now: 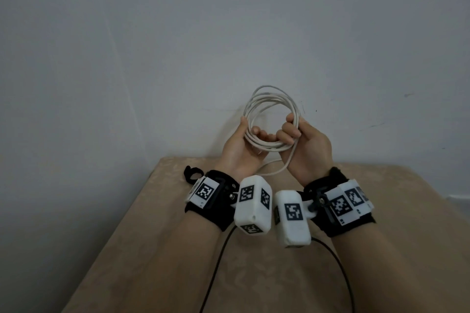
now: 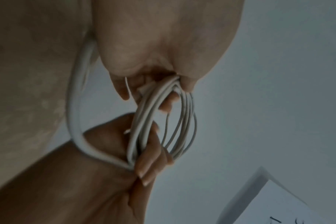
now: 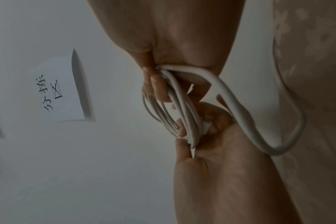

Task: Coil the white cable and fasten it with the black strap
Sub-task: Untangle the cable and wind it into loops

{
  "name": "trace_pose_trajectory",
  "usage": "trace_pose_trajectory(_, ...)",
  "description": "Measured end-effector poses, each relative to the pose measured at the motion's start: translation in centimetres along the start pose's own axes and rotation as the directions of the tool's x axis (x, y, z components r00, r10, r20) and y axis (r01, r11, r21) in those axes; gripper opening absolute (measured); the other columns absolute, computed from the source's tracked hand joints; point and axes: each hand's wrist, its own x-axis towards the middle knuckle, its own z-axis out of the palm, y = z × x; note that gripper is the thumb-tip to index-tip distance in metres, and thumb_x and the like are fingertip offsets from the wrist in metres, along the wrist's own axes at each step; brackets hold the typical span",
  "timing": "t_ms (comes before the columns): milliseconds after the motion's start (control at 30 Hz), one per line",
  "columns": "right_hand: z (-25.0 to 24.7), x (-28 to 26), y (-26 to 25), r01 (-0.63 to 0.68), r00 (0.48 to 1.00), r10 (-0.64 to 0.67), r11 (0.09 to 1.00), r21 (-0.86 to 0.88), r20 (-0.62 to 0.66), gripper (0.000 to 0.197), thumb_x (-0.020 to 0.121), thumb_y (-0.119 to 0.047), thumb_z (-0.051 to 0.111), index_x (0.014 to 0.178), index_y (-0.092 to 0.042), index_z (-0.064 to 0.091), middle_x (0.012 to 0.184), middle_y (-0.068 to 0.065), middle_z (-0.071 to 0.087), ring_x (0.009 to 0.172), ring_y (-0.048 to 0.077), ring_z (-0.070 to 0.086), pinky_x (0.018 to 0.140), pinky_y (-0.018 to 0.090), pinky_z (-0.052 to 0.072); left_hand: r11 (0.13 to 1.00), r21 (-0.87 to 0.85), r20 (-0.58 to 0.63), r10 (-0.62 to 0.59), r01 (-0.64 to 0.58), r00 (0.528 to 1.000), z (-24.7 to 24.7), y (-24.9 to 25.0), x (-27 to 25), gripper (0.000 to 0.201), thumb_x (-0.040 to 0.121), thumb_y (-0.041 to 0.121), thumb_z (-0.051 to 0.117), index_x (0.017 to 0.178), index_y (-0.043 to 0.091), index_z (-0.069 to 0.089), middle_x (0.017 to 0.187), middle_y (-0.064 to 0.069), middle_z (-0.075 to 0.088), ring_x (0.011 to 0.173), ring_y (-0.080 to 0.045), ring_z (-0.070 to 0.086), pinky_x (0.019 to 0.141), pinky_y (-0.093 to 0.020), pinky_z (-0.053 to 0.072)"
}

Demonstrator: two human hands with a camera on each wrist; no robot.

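white cable (image 1: 270, 119) coiled in loops — gripped by both hands, left hand (image 1: 241, 150) and right hand (image 1: 309, 150)

The white cable (image 1: 270, 119)'s loose tail vanishes behind the left hand (image 1: 237, 150).

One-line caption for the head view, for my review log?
Both hands, left hand and right hand, hold the coiled white cable above the beige table.

Both hands hold the coiled white cable (image 1: 270, 119) upright above the counter (image 1: 142, 249). The left hand (image 1: 241, 147) supports its lower left side, and the right hand (image 1: 307, 145) grips its right side. One loose strand hangs down between the wrists.
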Motion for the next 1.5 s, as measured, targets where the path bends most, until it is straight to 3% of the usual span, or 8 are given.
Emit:
trace_pose_trajectory(133, -0.3, -0.2, -1.1, -0.030, 0.999, 0.030, 1.000, 0.002, 0.021, 0.029, 0.100, -0.019, 0.029, 0.081, -0.011, 0.050, 0.051, -0.007, 0.034, 0.041, 0.008, 0.032, 0.049, 0.022, 0.042, 0.943, 0.332, 0.025, -0.040, 0.029, 0.999, -1.1, 1.0, -0.5, 0.045, 0.098, 0.045, 0.039, 0.086, 0.007, 0.061, 0.087, -0.009, 0.064, 0.079, -0.018, 0.060, 0.078, -0.030, 0.046)
trace_pose_trajectory(267, -0.7, -0.2, -1.8, -0.138, 0.988, 0.142, 0.988, -0.074, 0.065, 0.018, 0.089, -0.019, 0.040, 0.078, -0.010, 0.050, 0.048, -0.008, 0.031, 0.038, 0.006, 0.028, 0.044, 0.020, 0.034, 0.948, 0.319, 0.059, -0.019, 0.000, 0.998, -2.1, 3.0, -1.0, 0.033, 0.094, 0.037, 0.050, 0.101, 0.006, 0.059, 0.100, -0.018, 0.067, 0.095, -0.026, 0.062, 0.097, -0.035, 0.044)
trace_pose_trajectory(400, -0.7, -0.3, -1.9, -0.271, 0.949, 0.301, 0.929, -0.254, 0.089, 0.016, 0.084, -0.018, 0.040, 0.075, -0.009, 0.050, 0.044, -0.009, 0.028, 0.034, 0.005, 0.025, 0.040, 0.020, 0.026, 0.928, 0.371, 0.161, -0.014, -0.047, 0.987, -2.9, 3.8, -1.3, 0.032, 0.084, 0.025, 0.065, 0.111, 0.008, 0.059, 0.105, -0.020, 0.063, 0.096, -0.031, 0.063, 0.092, -0.041, 0.049)
trace_pose_trajectory(633, -0.1, -0.7, -1.8, -0.413, 0.878, 0.479, 0.756, -0.508, -0.001, 0.018, 0.083, -0.018, 0.039, 0.072, -0.008, 0.049, 0.044, -0.009, 0.024, 0.032, 0.004, 0.021, 0.036, 0.018, 0.017, 0.598, 0.766, 0.264, 0.041, -0.235, 0.964, -2.6, 4.4, -2.3, 0.012, 0.083, 0.011, 0.068, 0.085, 0.001, 0.062, 0.058, -0.001, 0.058, 0.047, -0.010, 0.053, 0.054, -0.023, 0.053)
trace_pose_trajectory(767, 0.1, -0.8, -1.9, -0.472, 0.829, 0.557, 0.657, -0.587, -0.044, 0.030, 0.092, -0.015, 0.030, 0.068, -0.009, 0.048, 0.043, -0.009, 0.022, 0.032, 0.002, 0.019, 0.035, 0.017, 0.014, 0.419, 0.890, 0.254, -0.132, -0.178, 0.958, -2.1, 4.3, -2.8, 0.023, 0.085, 0.023, 0.068, 0.071, 0.007, 0.059, 0.047, 0.001, 0.049, 0.038, -0.009, 0.042, 0.045, -0.022, 0.040)
trace_pose_trajectory(1033, 0.7, -0.8, -1.4, -0.341, 0.907, 0.416, 0.647, -0.682, -0.058, 0.035, 0.099, -0.019, 0.034, 0.081, -0.003, 0.058, 0.046, -0.002, 0.036, 0.036, 0.008, 0.030, 0.037, 0.019, 0.028, 0.539, 0.822, 0.265, -0.078, -0.183, 0.961, -1.6, 3.7, -2.8, 0.028, 0.093, 0.030, 0.055, 0.072, 0.012, 0.056, 0.044, 0.010, 0.027, 0.034, -0.003, 0.019, 0.034, -0.015, 0.017)
trace_pose_trajectory(1200, 0.2, -1.0, -2.0, -0.207, 0.956, 0.292, 0.635, -0.745, -0.017, 0.037, 0.096, -0.035, 0.046, 0.099, -0.004, 0.068, 0.074, 0.009, 0.068, 0.064, 0.021, 0.063, 0.066, 0.033, 0.052, 0.694, 0.679, 0.223, 0.115, -0.239, 0.968, -2.1, 4.8, -2.5, 0.043, 0.094, 0.030, 0.056, 0.059, 0.022, 0.032, 0.045, 0.009, 0.022, 0.035, -0.005, 0.015, 0.036, -0.016, 0.010)
trace_pose_trajectory(1500, 0.1, -1.3, -1.9, -0.060, 0.980, 0.184, 0.621, -0.782, 0.071, 0.015, 0.088, -0.005, 0.060, 0.101, -0.005, 0.068, 0.102, 0.008, 0.073, 0.090, 0.018, 0.068, 0.072, 0.035, 0.058, 0.802, 0.531, 0.112, 0.256, -0.275, 0.960, -2.8, 5.6, -2.2, 0.048, 0.092, 0.036, 0.059, 0.055, 0.024, 0.031, 0.047, 0.010, 0.019, 0.036, -0.004, 0.013, 0.036, -0.016, 0.011)
